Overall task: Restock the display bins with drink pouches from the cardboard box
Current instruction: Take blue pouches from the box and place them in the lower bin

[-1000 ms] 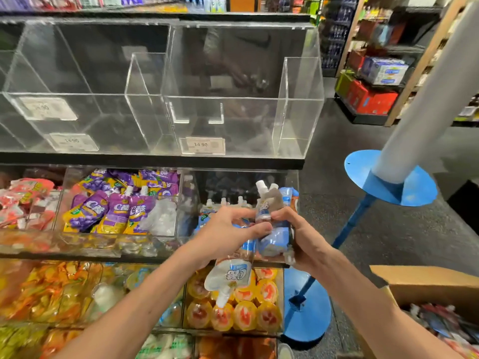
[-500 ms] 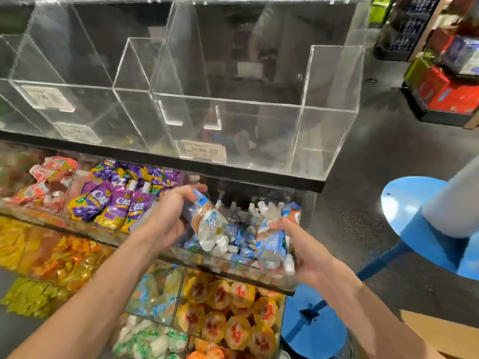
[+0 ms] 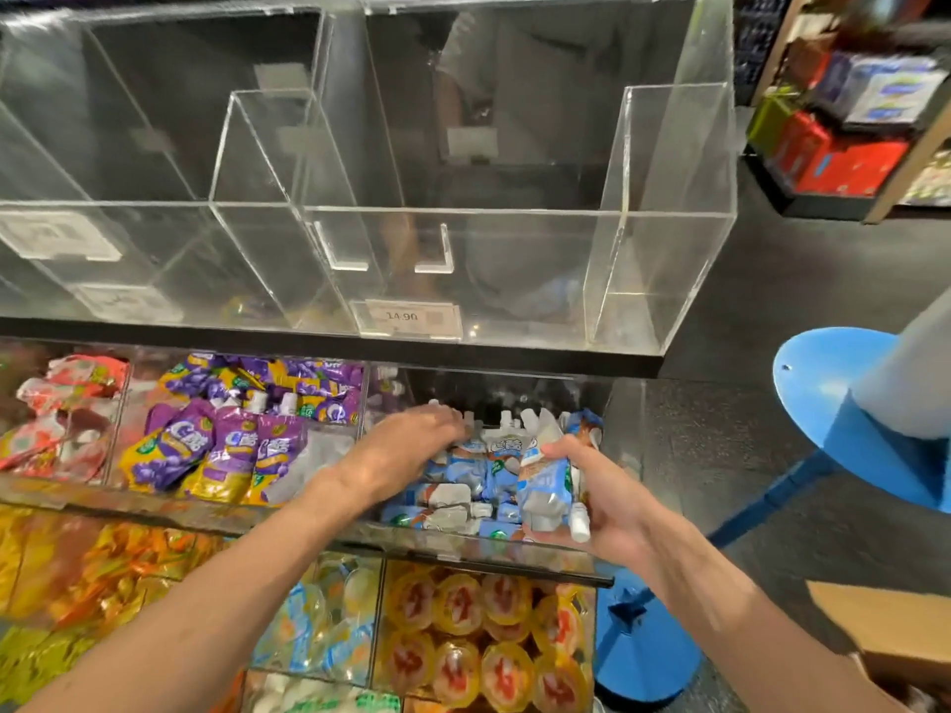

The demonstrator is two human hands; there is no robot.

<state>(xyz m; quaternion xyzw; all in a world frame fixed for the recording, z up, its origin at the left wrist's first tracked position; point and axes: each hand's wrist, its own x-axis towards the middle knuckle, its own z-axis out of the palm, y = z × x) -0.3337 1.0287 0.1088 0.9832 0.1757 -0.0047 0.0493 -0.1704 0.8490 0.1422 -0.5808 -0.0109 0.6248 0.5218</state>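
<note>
View: head camera, looking down on the shelving.
Left hand (image 3: 406, 450): palm down over the blue pouches (image 3: 453, 476) in the bin. The fingers are blurred, so I cannot tell whether anything is held beneath the palm.
Right hand (image 3: 602, 506): gripping a bundle of pouches (image 3: 545, 481), spouts pointing both up and down, held at the bin's right front corner.
Bin (image 3: 463, 550): rightmost compartment of the middle shelf, part filled with blue pouches.
Neighbouring stock: purple pouches (image 3: 216, 445) in the compartment to the left, apart from the work.
Cardboard box (image 3: 885, 625): only a corner shows at lower right, and its contents are out of sight.
Change: half a second ago the left hand carried one pouch at the bin's left edge. It has since reached further in, and that pouch no longer shows in it.
Bearing on task: one pouch probably stocked, and the bundle in the right hand is not yet placed.
</note>
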